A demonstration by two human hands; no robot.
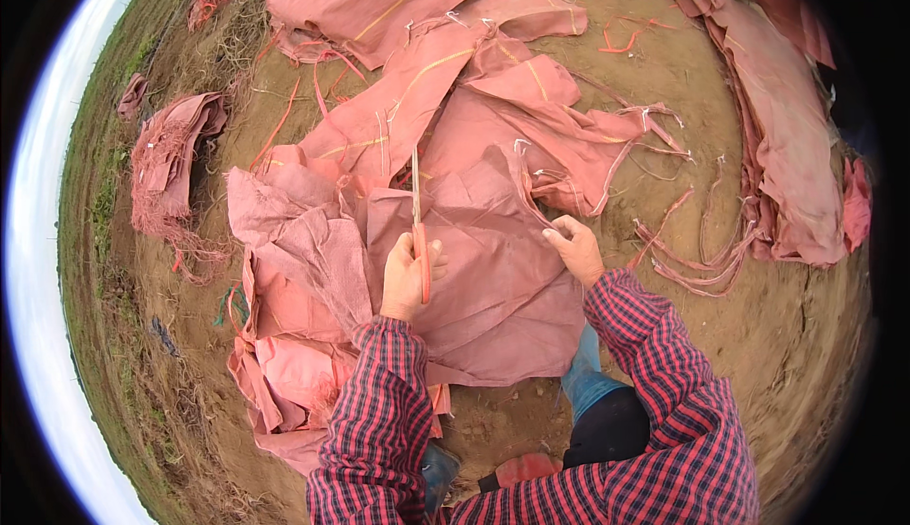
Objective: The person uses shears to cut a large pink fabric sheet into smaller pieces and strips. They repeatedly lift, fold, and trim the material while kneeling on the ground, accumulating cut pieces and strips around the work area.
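My left hand [404,276] grips orange-handled scissors [416,201] over the cloth, their blades together and pointing away from me. Between the thumb and fingers of my right hand [579,249] is the hemmed edge of a faded pink woven sack [490,305]. This sack spreads out in front of my legs, passing beneath the scissors. Past the blades lie more pink woven sacks [490,116] with yellow stitching and loose white threads. A crumpled sack part [306,241] is bunched to the left of my left hand.
Cut strips of hem [704,269] lie on the bare soil to the right, beside a long heap of sacks [796,134]. A frayed sack bundle [174,155] rests at the left. Folded pink sacks [295,376] sit near my left forearm, and blue boots [590,365] stand below me.
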